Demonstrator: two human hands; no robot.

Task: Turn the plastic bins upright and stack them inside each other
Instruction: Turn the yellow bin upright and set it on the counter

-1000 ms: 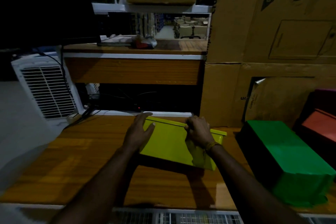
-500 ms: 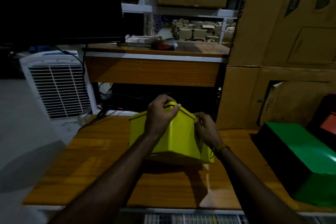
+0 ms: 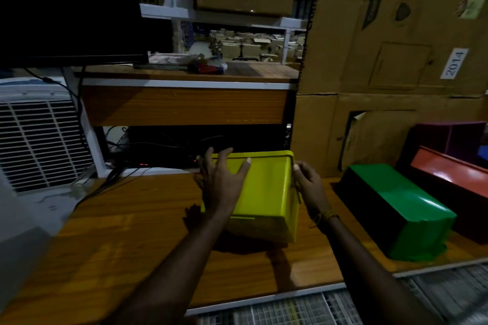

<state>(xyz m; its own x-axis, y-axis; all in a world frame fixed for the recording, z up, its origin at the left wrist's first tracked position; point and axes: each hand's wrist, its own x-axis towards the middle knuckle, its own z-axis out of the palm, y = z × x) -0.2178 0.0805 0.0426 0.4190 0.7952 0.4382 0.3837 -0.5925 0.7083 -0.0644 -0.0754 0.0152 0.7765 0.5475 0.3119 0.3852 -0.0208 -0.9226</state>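
Observation:
A yellow plastic bin (image 3: 266, 192) is held tilted just above the middle of the wooden table (image 3: 126, 232), its rim turned away from me. My left hand (image 3: 220, 185) lies on its left side with fingers spread and straight, the thumb across the near face. My right hand (image 3: 307, 183) grips the bin's right edge with curled fingers. To the right, a green bin (image 3: 404, 208) lies upside down on the table. Behind it an orange-red bin (image 3: 454, 179) also lies overturned, and a dark purple bin (image 3: 449, 137) stands at the back right.
Large cardboard boxes (image 3: 396, 47) wall off the back right. A wooden shelf unit (image 3: 184, 103) with cables under it stands behind the table. A white air cooler (image 3: 39, 140) sits at the left. A wire grid (image 3: 290, 309) runs along the table's front edge.
The yellow bin went from lying flat and upside down to being lifted and rotated; its rim now faces away. My left hand shifted from gripping the top rim to lying flat on the side.

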